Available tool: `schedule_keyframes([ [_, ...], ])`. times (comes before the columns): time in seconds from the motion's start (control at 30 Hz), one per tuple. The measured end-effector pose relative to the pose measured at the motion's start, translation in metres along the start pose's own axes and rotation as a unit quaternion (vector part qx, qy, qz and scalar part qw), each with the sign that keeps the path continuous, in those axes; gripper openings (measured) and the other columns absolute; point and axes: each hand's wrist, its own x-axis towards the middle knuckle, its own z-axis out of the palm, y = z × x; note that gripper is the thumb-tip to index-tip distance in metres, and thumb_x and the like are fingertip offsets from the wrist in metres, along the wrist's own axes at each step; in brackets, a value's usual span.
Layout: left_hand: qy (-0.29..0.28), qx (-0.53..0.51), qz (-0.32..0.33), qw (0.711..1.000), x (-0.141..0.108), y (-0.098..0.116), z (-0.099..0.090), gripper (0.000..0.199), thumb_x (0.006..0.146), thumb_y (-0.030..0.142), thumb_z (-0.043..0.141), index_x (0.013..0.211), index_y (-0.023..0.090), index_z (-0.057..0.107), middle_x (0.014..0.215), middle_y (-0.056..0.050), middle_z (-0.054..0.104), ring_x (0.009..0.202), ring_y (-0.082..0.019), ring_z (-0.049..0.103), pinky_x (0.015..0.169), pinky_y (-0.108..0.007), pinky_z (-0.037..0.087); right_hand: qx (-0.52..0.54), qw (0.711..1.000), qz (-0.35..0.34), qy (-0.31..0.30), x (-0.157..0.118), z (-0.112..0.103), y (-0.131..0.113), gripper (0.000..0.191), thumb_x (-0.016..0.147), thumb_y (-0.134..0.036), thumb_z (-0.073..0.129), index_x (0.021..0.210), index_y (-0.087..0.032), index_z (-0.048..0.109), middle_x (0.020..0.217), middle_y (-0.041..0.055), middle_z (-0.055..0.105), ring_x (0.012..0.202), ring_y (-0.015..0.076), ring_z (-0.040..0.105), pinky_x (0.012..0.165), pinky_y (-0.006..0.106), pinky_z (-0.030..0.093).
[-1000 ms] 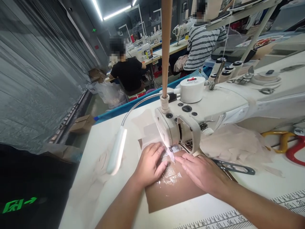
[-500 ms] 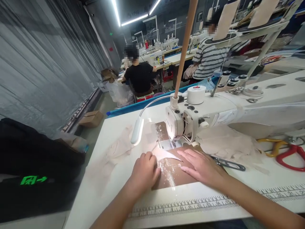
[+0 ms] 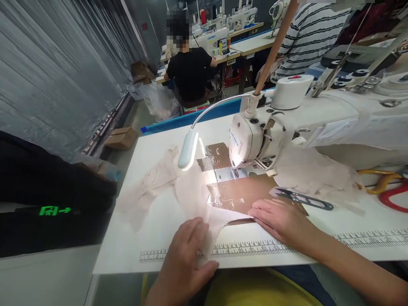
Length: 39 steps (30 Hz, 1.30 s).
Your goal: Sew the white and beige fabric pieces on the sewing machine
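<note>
A thin pale pink piece of fabric (image 3: 219, 216) lies on the table between my hands, its narrow pointed end reaching right. My right hand (image 3: 279, 221) has its fingers pressed together on that tip. My left hand (image 3: 188, 250) rests at the fabric's left part near the table's front edge, fingers stretched and thumb apart. Behind the fabric stands a white sewing machine (image 3: 247, 136), its needle area lit by a small lamp (image 3: 188, 149). A brown plate with clear tape (image 3: 251, 189) surrounds the machine's metal needle plate (image 3: 225, 174). Thread snips (image 3: 306, 199) lie just beyond my right hand.
More pale fabric lies crumpled at the left (image 3: 153, 178) and beneath the machine arm (image 3: 315, 174). Red-handled scissors (image 3: 392, 199) are at the right edge. A printed ruler (image 3: 242, 248) runs along the front. A person in black (image 3: 191, 74) sits at another machine ahead.
Both hands have moved toward the table's front edge, drawing the fabric away from the needle area. My left hand has spread its thumb; my right fingers have closed on the tip. The camera view has tilted down.
</note>
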Motion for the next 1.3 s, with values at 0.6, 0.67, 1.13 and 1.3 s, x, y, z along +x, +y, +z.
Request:
schedule_keyframes([
  [0.6, 0.102, -0.145, -0.017, 0.984, -0.018, -0.008, -0.007, 0.023, 0.095, 0.025, 0.039, 0.114, 0.024, 0.052, 0.106, -0.009, 0.067, 0.109, -0.026, 0.061, 0.088, -0.042, 0.052, 0.342, 0.916, 0.192, -0.087, -0.008, -0.060, -0.025, 0.033, 0.097, -0.041, 0.036, 0.073, -0.021, 0.047, 0.072, 0.0005, 0.051, 0.065, 0.0153, 0.047, 0.061, 0.028, 0.040],
  [0.67, 0.130, -0.185, -0.107, 0.968, -0.015, -0.004, -0.020, 0.020, 0.096, 0.032, 0.038, 0.103, 0.023, 0.054, 0.095, -0.007, 0.067, 0.088, -0.021, 0.066, 0.066, -0.029, 0.054, 0.393, 0.891, 0.205, -0.101, -0.008, -0.062, -0.026, 0.035, 0.096, -0.044, 0.036, 0.073, -0.021, 0.048, 0.071, 0.0003, 0.049, 0.064, 0.0149, 0.045, 0.058, 0.027, 0.039],
  [1.13, 0.108, 0.078, -0.002, 0.991, 0.002, -0.024, -0.007, 0.042, 0.090, 0.029, 0.055, 0.130, 0.022, 0.047, 0.124, -0.013, 0.055, 0.116, -0.027, 0.052, 0.090, -0.041, 0.051, 0.076, 0.966, 0.248, -0.017, -0.031, -0.033, 0.006, 0.029, 0.094, -0.036, 0.043, 0.116, -0.023, 0.057, 0.084, 0.0032, 0.065, 0.075, 0.0189, 0.062, 0.062, 0.028, 0.047],
  [1.3, 0.125, 0.092, 0.022, 0.988, -0.023, -0.017, 0.014, 0.044, 0.083, 0.033, 0.064, 0.124, 0.019, 0.052, 0.119, -0.014, 0.058, 0.110, -0.030, 0.056, 0.088, -0.042, 0.053, 0.020, 0.988, 0.153, -0.008, -0.018, -0.019, 0.008, 0.027, 0.095, -0.029, 0.040, 0.109, -0.020, 0.062, 0.103, 0.0099, 0.063, 0.086, 0.0211, 0.062, 0.067, 0.030, 0.047],
])
